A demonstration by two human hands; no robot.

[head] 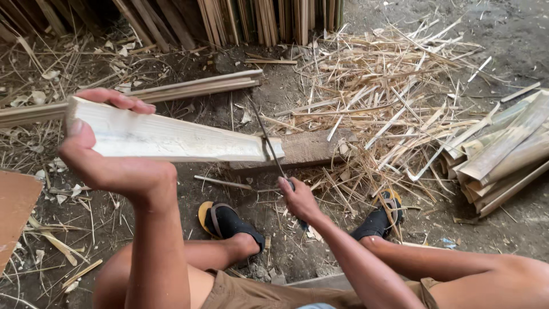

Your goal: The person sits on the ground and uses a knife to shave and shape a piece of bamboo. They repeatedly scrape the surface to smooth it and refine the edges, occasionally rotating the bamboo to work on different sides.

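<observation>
Two bare hands work on one piece of split bamboo. The left hand (108,157) is clenched on the near left end of a pale bamboo slat (171,137), with the thumb on the end face and the fingers curled over the far edge. The slat runs from the left toward the middle of the scene, almost level, and its right end rests on a wooden block (311,150) that lies on the dirt floor (514,34).

The right hand (297,200) grips the handle of a long dark blade (269,143). The blade stands tilted, with its tip pointing far and left, and it crosses the right end of the slat just at the block. I cannot tell how deep it sits in the bamboo.

Near the bottom, both feet wear black sandals with yellow soles (226,223), one on each side of the right hand.

Beyond the block, to the far right, lies a big heap of thin bamboo shavings (389,86). At the right edge there is a stack of wider bamboo strips (503,149). Some long thin slats (194,87) lie on the ground behind the left hand, and more bamboo pieces lean upright at the far edge. A brown board (14,206) shows at the near left.
</observation>
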